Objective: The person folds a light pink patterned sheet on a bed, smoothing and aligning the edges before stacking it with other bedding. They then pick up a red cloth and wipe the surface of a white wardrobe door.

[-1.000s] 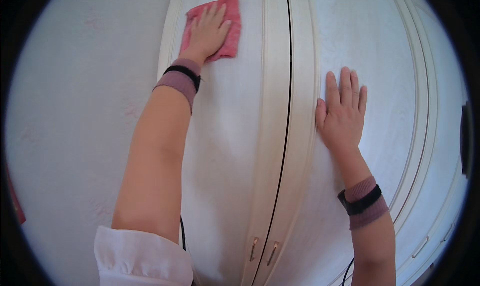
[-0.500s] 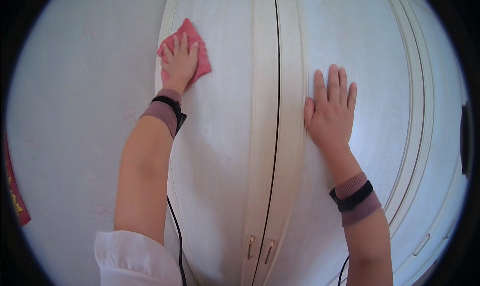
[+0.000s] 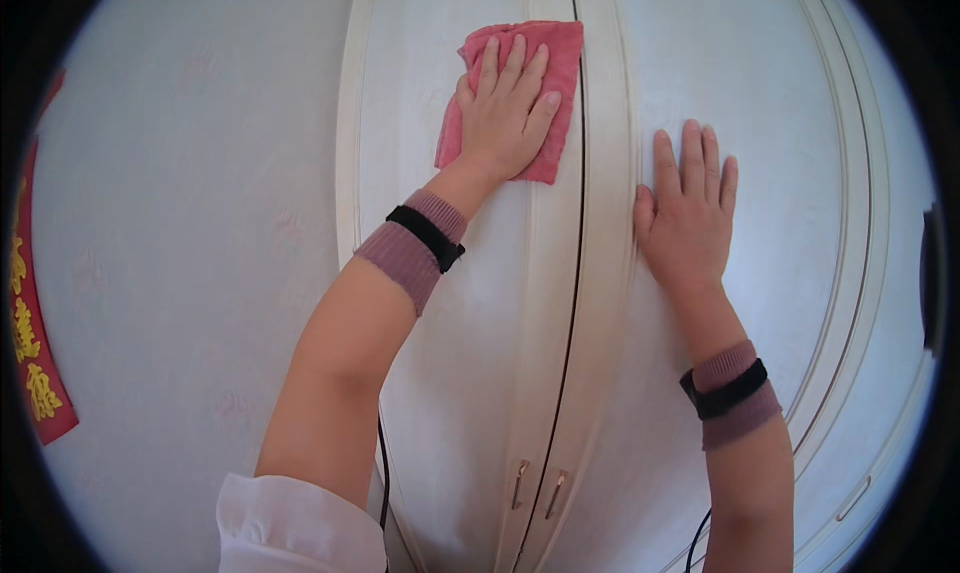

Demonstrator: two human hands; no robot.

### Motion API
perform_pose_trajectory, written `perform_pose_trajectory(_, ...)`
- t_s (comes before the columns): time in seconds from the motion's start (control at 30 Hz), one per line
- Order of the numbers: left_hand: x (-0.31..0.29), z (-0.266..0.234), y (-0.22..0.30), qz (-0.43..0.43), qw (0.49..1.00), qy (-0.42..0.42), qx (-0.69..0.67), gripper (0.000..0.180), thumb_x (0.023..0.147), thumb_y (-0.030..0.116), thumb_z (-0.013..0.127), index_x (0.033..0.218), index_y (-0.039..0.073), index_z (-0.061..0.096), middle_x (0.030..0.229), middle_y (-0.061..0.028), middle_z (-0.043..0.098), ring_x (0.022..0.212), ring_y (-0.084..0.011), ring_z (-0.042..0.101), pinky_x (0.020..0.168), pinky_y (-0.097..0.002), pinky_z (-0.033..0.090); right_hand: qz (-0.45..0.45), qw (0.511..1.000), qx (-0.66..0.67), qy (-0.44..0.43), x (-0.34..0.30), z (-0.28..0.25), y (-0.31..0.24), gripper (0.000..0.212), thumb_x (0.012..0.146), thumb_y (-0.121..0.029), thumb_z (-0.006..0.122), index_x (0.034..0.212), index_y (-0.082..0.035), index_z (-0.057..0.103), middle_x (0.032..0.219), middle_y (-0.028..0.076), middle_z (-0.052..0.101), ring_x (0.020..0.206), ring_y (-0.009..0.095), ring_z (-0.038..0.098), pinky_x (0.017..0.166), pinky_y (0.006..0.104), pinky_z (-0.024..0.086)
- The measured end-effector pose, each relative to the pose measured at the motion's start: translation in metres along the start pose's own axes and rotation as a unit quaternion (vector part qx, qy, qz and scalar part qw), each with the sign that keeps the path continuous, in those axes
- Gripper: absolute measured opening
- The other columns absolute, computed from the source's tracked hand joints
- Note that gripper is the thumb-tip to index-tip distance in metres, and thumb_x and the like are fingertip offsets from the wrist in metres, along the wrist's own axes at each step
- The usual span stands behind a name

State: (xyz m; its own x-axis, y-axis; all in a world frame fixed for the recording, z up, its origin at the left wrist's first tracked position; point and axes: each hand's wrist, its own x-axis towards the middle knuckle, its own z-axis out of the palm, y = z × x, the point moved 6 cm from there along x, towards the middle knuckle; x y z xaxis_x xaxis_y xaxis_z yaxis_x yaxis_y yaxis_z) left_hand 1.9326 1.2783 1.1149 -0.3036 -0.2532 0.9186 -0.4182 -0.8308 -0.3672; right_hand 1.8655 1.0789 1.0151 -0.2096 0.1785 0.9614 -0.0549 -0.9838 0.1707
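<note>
A pink cloth [image 3: 562, 108] is spread against the left wardrobe door [image 3: 440, 373], its right edge close to the gap between the doors. My left hand [image 3: 500, 118] holds it there under the palm, pressing with fingers fanned over the fabric. On the right wardrobe door [image 3: 760, 83] my right hand [image 3: 688, 228] lies flat, open, with nothing in it. Its thumb is beside the door's raised frame. Each wrist wears a mauve knit band with a black strap.
Two small metal handles, the left handle [image 3: 520, 485] and the right handle [image 3: 556, 494], stick out low beside the door gap. A pale patterned wall [image 3: 200, 273] is at the left, with a red hanging banner [image 3: 45, 353]. A black cable [image 3: 384, 473] runs down near my left arm.
My left hand has slid the pink cloth rightward across the left door, from its outer edge to near the gap. My right hand stays on its door; the view has shifted slightly left.
</note>
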Motion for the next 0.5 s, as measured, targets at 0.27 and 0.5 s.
perform_pose_trajectory(0.27, -0.01, 0.001, -0.032, 0.034, 0.998, 0.039, 0.039, 0.057, 0.099, 0.041, 0.049, 0.15, 0.014, 0.045, 0.155, -0.0131, 0.042, 0.146, -0.0404, 0.028, 0.111, -0.0568, 0.025, -0.015, 0.999, -0.038, 0.0, -0.008, 0.005, 0.002, 0.054, 0.091, -0.027, 0.057, 0.142, -0.008, 0.052, 0.153, 0.018, 0.042, 0.146, 0.033, 0.034, 0.119, 0.0528, 0.022)
perform_pose_trajectory(0.5, -0.054, 0.018, -0.129, -0.112, 0.989, -0.012, 0.094, 0.061, 0.1, 0.046, 0.045, 0.154, 0.018, 0.037, 0.16, -0.0083, 0.035, 0.151, -0.0372, 0.02, 0.117, -0.0612, 0.015, 0.0, 0.998, -0.053, -0.016, -0.025, 0.014, 0.018, 0.054, 0.091, -0.026, 0.057, 0.142, -0.008, 0.053, 0.153, 0.018, 0.041, 0.145, 0.034, 0.034, 0.119, 0.0542, 0.022)
